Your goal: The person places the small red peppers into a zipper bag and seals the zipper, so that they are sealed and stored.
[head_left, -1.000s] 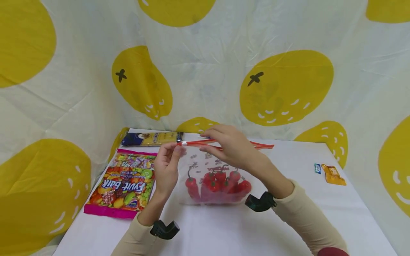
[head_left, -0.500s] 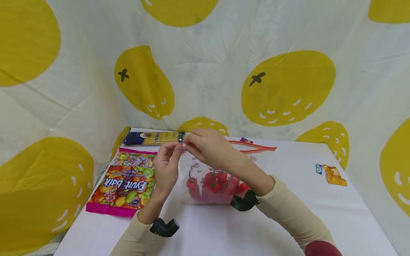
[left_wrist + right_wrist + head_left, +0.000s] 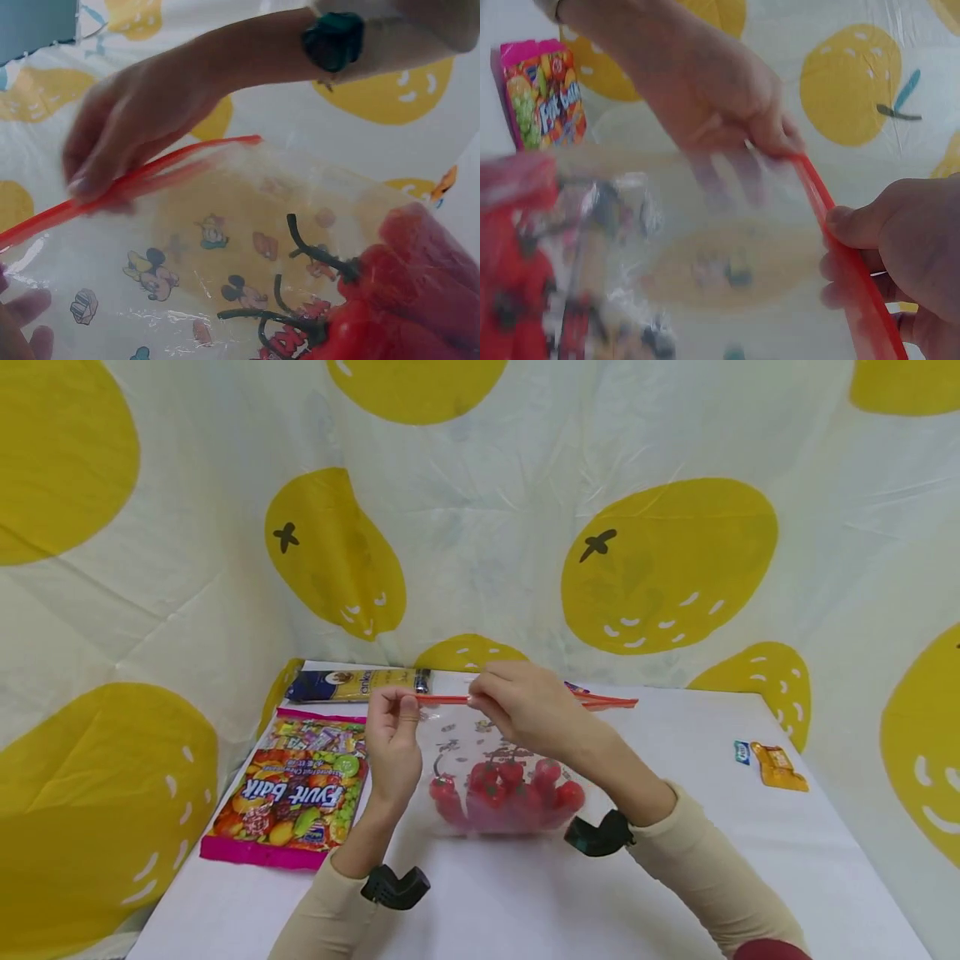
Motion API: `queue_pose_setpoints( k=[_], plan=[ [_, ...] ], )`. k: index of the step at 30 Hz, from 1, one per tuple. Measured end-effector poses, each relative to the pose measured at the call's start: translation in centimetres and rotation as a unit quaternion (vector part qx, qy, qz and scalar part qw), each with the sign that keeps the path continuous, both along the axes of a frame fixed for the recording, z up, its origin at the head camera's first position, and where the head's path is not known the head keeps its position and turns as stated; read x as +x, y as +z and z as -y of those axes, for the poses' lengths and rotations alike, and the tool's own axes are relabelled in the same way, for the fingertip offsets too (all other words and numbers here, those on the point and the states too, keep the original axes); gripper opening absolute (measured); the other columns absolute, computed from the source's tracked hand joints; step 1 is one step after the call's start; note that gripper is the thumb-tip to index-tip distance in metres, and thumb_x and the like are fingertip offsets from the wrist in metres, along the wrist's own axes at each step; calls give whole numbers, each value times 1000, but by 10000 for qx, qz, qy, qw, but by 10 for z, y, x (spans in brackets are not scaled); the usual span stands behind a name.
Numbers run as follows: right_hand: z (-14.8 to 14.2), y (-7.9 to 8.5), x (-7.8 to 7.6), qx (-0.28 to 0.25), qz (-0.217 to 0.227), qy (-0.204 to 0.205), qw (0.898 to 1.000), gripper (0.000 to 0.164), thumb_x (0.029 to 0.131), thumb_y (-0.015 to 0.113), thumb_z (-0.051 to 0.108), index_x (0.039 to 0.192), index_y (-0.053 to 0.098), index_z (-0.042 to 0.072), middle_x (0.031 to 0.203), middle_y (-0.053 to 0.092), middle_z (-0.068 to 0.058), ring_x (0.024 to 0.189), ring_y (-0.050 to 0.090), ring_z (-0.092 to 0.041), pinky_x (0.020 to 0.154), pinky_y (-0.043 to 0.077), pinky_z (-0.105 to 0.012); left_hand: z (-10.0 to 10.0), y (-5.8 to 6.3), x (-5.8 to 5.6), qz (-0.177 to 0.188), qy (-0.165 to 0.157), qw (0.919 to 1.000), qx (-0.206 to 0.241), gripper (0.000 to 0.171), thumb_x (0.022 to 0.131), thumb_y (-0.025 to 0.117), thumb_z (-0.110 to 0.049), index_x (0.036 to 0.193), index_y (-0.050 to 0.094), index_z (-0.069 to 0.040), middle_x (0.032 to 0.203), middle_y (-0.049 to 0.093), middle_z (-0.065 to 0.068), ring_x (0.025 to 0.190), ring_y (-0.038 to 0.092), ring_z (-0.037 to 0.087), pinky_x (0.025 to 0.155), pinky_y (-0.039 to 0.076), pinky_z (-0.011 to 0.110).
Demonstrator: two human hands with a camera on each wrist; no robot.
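Note:
A clear zip bag (image 3: 448,739) with a red zip strip (image 3: 442,699) and printed cartoon figures stands upright. Several red peppers (image 3: 491,797) with dark stems lie at its bottom. My left hand (image 3: 393,756) pinches the strip's left end between thumb and curled fingers. Farther right along it, my right hand (image 3: 528,706) pinches the same strip, its thumb (image 3: 844,221) on one side and fingers behind the plastic. Between the hands the strip runs straight, its edges together; past the right hand the edges look slightly apart. Any slider under the right fingers is hidden.
Left of the bag lies a Fyuit balk candy packet (image 3: 281,793) with pink edges. A yellow and navy packet (image 3: 352,685) lies behind it. Small blue and orange wrappers (image 3: 780,766) lie far right, and a purple wrapper (image 3: 576,687) behind the strip. Lemon-printed cloth (image 3: 480,527) surrounds the white table.
My right hand went left to the strip's left end, where a white slider showed earlier, then moved back right along the strip. The edges between my hands have come together. My left hand stays put.

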State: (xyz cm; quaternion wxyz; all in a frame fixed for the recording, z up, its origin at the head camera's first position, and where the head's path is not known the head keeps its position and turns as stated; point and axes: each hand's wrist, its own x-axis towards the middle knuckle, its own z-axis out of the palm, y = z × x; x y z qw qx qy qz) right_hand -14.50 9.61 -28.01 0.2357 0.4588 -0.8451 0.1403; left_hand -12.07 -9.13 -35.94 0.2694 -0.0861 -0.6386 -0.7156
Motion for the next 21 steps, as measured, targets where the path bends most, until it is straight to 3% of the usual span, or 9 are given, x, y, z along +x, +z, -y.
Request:
queue_pose_setpoints(
  k=[6, 13, 17, 21],
  plan=[
    [-62, -10, 1, -162, -115, -288, 9994, 16, 80, 73, 17, 93, 65, 12, 79, 60, 3, 71, 52, -11, 64, 50, -25, 7, -1, -5, 115, 64, 9995, 279, 27, 97, 48, -17, 103, 42, 8, 90, 48, -1, 85, 47, 17, 77, 45, 17],
    [-121, -16, 4, -316, -148, -1012, 9943, 21, 76, 77, 17, 94, 66, 12, 84, 65, 2, 76, 58, -11, 66, 55, -33, 18, 1, -15, 167, 206, 9981, 549, 19, 95, 50, -19, 98, 46, -1, 86, 47, -2, 79, 47, 14, 72, 44, 17],
    [-137, -17, 0, -298, -161, -1318, 9907, 19, 78, 75, 16, 94, 66, 12, 83, 65, 2, 74, 58, -12, 63, 55, -33, 15, 7, -27, 231, 78, 9980, 582, 15, 94, 51, -17, 96, 47, -3, 85, 49, -2, 79, 48, 12, 72, 43, 17],
    [-144, -14, -6, -396, -342, -1689, 9842, 19, 80, 73, 15, 96, 65, 10, 85, 65, -1, 72, 58, -15, 61, 55, -33, 10, 13, -47, 421, -177, 9982, 382, 13, 93, 52, -21, 95, 50, -8, 86, 50, -4, 82, 48, 10, 73, 41, 17]
  ],
)
